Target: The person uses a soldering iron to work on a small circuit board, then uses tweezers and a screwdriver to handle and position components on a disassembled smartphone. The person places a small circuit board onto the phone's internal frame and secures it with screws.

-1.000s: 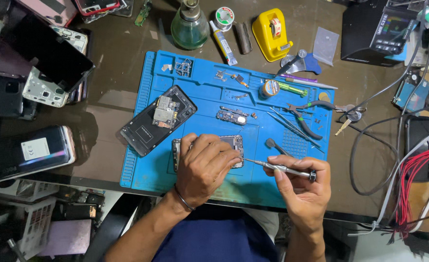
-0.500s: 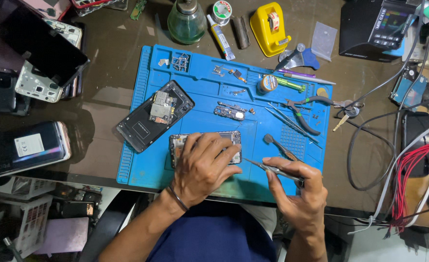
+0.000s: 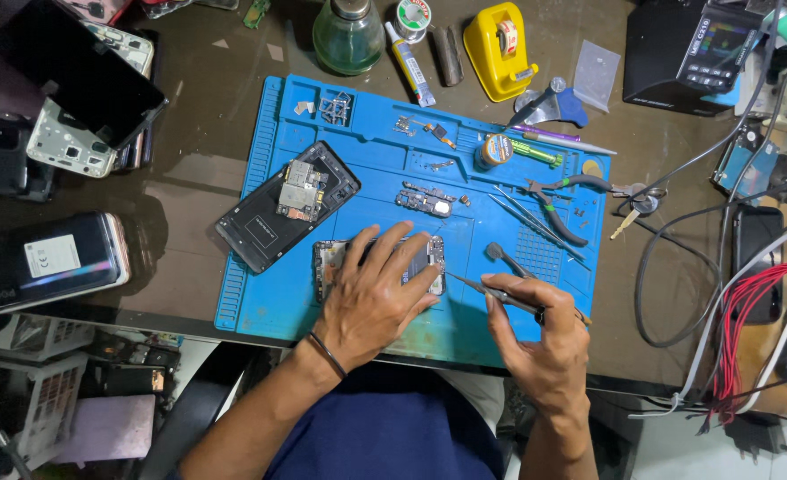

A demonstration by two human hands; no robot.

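Since the earlier frames our tool tip has edged closer. Left hand (image 3: pixel 377 298) presses the opened phone (image 3: pixel 420 258) flat on the blue mat (image 3: pixel 251 267); right hand (image 3: pixel 540 342) pinches a screwdriver (image 3: pixel 493 295), tip pointing left at the phone's right edge.

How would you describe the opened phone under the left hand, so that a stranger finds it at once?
Find the blue mat on the dark table. Near its front edge the left hand presses on a phone lying level with that edge. The other opened phone, further left, lies slanted and untouched.
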